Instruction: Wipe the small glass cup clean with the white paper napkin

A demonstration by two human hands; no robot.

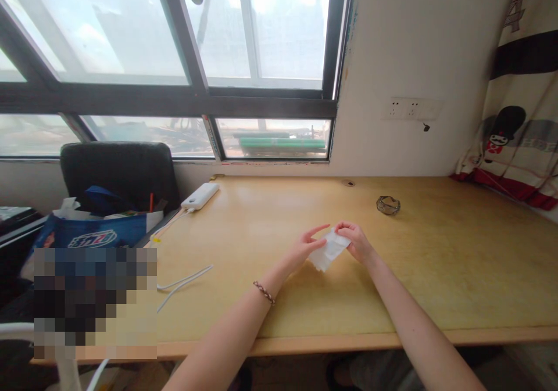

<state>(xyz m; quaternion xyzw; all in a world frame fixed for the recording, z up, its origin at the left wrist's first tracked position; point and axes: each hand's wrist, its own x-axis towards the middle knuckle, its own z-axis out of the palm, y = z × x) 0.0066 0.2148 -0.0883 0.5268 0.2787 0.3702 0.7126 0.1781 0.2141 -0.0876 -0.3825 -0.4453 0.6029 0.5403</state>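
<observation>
A small, thin white sheet point(330, 250), crinkled and with a jagged lower edge, is held tilted above the wooden table; I cannot tell whether it is tissue or a wrapper. My right hand point(355, 241) pinches its upper right corner between bent fingers. From the other side, my left hand point(305, 248) has one finger stretched along the top and another lying on the sheet's face. Its remaining fingers are hidden. A braided bracelet point(264, 293) circles my left wrist.
The wooden table point(462, 275) reaches the wall. A dark-patterned round, see-through object point(387, 205) stands beyond my right hand. At left lie a white power strip point(200, 196) and a white cable point(185, 280). A blue bag point(96, 228) sits before a black chair point(120, 173).
</observation>
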